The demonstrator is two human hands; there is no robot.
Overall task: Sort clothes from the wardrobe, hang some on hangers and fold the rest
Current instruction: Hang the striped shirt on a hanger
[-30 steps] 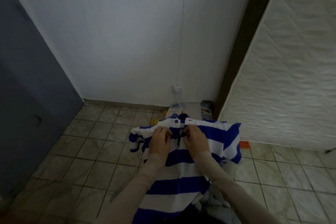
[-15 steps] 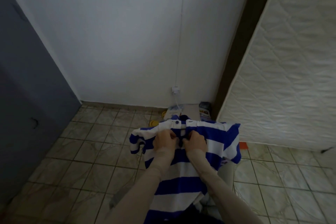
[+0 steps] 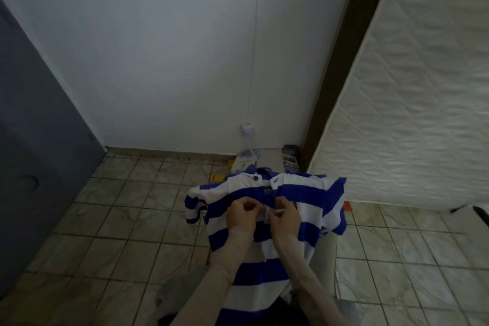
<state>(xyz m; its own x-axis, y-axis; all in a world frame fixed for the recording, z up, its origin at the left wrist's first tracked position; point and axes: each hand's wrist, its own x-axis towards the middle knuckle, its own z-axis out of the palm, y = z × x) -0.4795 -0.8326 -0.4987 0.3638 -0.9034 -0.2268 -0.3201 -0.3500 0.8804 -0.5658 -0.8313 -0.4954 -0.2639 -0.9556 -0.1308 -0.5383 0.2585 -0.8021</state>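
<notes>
A blue and white striped polo shirt (image 3: pixel 304 193) lies spread over my lap, collar pointing away from me. My left hand (image 3: pixel 242 216) pinches the left edge of the button placket. My right hand (image 3: pixel 285 216) pinches the right edge, close against the left hand. A blue button (image 3: pixel 255 178) shows near the open collar above my fingers. Both forearms wear beige sleeves. The shirt's lower part runs down under my arms and out of the frame.
A white quilted mattress (image 3: pixel 412 114) leans upright on the right. A grey-blue wardrobe door (image 3: pixel 31 140) stands on the left. A wall socket (image 3: pixel 247 128) with a cable, boxes (image 3: pixel 289 157) and a yellow object (image 3: pixel 218 177) sit by the far wall on the tiled floor (image 3: pixel 119 219).
My hands slid down the placket from near the collar and closed in toward each other. Fingers that lay flatter on the shirt now pinch the placket edges.
</notes>
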